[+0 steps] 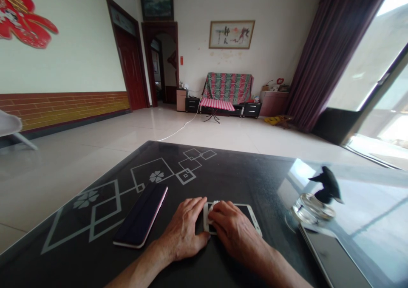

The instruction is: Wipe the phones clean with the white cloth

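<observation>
A white smartphone (251, 215) lies flat on the black table, screen up. My left hand (184, 227) spans its left end, fingers at the far corner and thumb at the near corner, holding it in place. Bunched under the fingers of my right hand (234, 224) is a small white wipe (213, 207), pressed on the screen's left part; much of it is hidden. To the left of my left hand rests a dark phone (142, 218) with a pinkish edge. At the right lie a tablet-like dark device (334, 254) and a clear spray bottle (310, 209) with a black trigger head.
The glossy black table (248, 173) has grey square and flower patterns. Beyond it stand a small folding table (217, 105) with a red checked top and a cloth-covered object (228, 87). A white chair (11, 124) is at far left; a purple curtain (331, 46) hangs at right.
</observation>
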Demonstrator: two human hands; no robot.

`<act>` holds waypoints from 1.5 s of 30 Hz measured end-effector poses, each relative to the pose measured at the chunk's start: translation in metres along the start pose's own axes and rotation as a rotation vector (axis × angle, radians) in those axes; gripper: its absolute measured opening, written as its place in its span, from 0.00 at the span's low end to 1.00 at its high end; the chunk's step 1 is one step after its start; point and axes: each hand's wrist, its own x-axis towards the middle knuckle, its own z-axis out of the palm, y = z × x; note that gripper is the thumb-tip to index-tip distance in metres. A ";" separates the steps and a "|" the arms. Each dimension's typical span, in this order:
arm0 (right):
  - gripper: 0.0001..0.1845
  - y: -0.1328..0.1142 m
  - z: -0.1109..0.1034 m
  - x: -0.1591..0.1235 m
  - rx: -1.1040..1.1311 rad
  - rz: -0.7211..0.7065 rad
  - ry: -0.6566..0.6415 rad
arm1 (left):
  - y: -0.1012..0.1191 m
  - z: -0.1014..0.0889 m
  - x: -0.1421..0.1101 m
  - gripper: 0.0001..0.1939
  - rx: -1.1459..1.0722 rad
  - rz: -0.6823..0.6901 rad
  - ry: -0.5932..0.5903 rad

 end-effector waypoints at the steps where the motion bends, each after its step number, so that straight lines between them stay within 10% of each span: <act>1: 0.12 0.000 0.000 0.000 0.001 -0.004 -0.003 | 0.000 0.000 0.000 0.39 0.001 -0.001 -0.002; 21: 0.12 0.034 -0.050 -0.010 -0.177 0.425 -0.249 | 0.003 -0.005 0.000 0.39 -0.001 -0.027 -0.024; 45: 0.11 0.003 -0.001 0.001 -0.047 0.048 0.025 | 0.001 -0.002 0.000 0.38 -0.020 0.016 0.031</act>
